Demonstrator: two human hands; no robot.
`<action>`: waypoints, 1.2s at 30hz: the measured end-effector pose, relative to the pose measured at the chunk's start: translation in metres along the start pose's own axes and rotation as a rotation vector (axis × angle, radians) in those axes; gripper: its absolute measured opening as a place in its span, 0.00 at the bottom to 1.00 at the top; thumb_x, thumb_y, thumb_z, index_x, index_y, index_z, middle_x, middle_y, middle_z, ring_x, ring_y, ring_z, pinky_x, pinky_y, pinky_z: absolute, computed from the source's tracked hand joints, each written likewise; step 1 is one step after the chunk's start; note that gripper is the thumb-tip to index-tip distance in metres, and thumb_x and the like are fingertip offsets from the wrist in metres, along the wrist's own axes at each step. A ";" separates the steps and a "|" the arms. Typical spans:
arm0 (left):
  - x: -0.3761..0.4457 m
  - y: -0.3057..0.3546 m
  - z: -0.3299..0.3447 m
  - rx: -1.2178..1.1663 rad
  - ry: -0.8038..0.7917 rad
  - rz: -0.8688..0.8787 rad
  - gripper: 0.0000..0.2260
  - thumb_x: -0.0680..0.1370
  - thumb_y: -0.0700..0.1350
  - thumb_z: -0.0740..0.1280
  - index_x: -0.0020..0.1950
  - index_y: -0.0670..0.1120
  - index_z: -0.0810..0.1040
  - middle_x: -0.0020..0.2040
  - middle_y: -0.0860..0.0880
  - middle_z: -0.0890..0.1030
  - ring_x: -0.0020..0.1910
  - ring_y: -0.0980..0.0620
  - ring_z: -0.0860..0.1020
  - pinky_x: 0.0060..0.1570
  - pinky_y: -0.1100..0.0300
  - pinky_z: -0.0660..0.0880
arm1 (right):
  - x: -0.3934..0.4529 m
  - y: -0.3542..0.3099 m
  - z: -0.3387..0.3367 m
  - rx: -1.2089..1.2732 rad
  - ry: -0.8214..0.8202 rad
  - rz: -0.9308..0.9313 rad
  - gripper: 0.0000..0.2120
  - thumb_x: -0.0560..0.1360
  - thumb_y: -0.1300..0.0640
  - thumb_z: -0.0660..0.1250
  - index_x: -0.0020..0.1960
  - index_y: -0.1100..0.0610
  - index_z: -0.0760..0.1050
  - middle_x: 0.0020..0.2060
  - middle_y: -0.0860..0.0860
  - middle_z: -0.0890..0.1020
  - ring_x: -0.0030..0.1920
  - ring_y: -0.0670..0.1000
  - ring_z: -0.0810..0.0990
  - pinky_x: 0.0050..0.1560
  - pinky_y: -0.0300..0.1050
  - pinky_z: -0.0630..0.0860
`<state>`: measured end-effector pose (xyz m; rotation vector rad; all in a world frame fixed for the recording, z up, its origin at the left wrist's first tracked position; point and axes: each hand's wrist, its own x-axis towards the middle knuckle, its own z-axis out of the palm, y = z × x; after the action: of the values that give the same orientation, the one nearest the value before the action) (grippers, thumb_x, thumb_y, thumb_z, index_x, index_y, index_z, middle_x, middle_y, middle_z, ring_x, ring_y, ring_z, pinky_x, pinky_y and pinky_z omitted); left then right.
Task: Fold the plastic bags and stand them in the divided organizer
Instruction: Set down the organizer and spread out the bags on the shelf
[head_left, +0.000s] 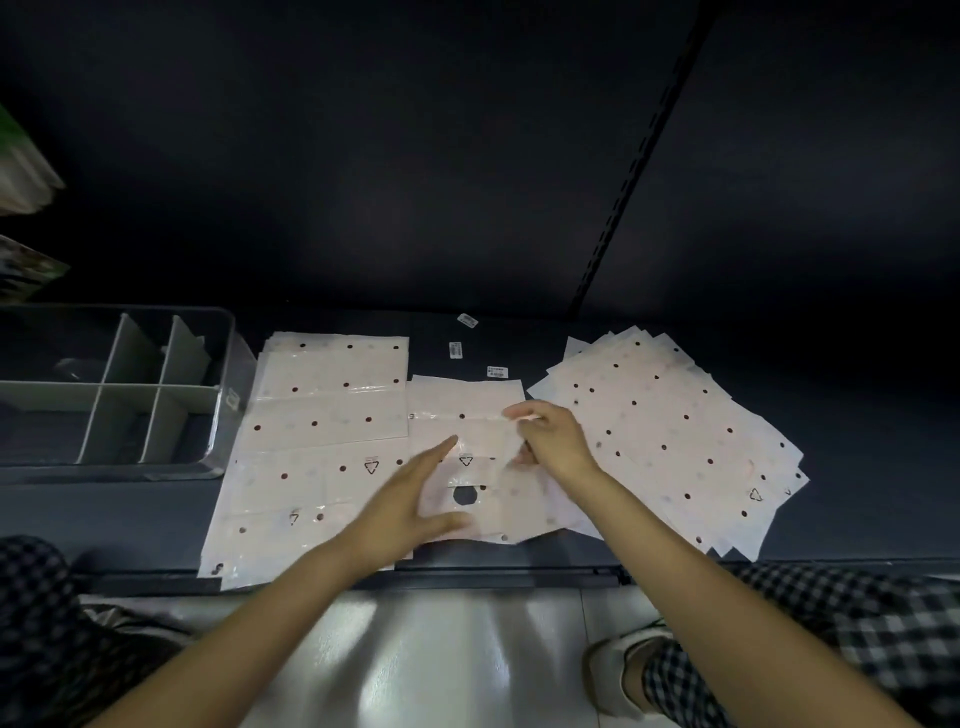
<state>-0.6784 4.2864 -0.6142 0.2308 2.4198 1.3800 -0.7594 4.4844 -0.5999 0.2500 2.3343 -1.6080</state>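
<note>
The right hand (545, 441) pinched the near-right edge of the half-folded plastic bag (467, 410), which lay directly under both hands with its long axis running away from the person. The left hand (415, 493) pressed flat and open on that bag's near-left part. Well left of the bag, past a flat bag pile (327, 415), sat the divided organizer (223, 364), nearer the left hand.

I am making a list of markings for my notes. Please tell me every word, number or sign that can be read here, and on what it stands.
No word or number can be read.
Triangle sign on the middle bag: symbol only, no legible text.
Triangle sign on the left bags: same.
Triangle sign on the right stack: same.
Three small stickers on the shelf: print too small.
Sticker on the organizer: blurred.
</note>
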 end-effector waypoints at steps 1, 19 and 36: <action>0.001 0.005 0.008 -0.096 -0.028 -0.052 0.42 0.69 0.55 0.74 0.76 0.57 0.52 0.70 0.62 0.61 0.69 0.62 0.61 0.67 0.66 0.58 | -0.002 -0.009 0.009 0.142 -0.086 0.077 0.10 0.77 0.67 0.59 0.50 0.58 0.78 0.36 0.51 0.79 0.32 0.47 0.81 0.42 0.43 0.81; 0.018 0.006 -0.046 0.001 0.275 -0.242 0.21 0.76 0.40 0.69 0.68 0.48 0.72 0.63 0.48 0.75 0.60 0.47 0.74 0.59 0.57 0.70 | 0.007 0.021 0.007 -0.047 -0.243 0.022 0.12 0.75 0.54 0.68 0.52 0.62 0.78 0.51 0.58 0.83 0.49 0.49 0.83 0.52 0.45 0.79; 0.009 -0.029 0.039 0.923 -0.263 -0.002 0.26 0.81 0.60 0.47 0.77 0.56 0.43 0.77 0.54 0.38 0.76 0.52 0.38 0.72 0.54 0.35 | 0.043 0.089 -0.084 -0.659 0.452 0.052 0.35 0.74 0.47 0.67 0.75 0.54 0.57 0.74 0.53 0.61 0.74 0.54 0.58 0.73 0.51 0.57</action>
<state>-0.6711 4.3056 -0.6590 0.5771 2.6221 0.1160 -0.7848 4.5936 -0.6648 0.5535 3.0068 -0.7281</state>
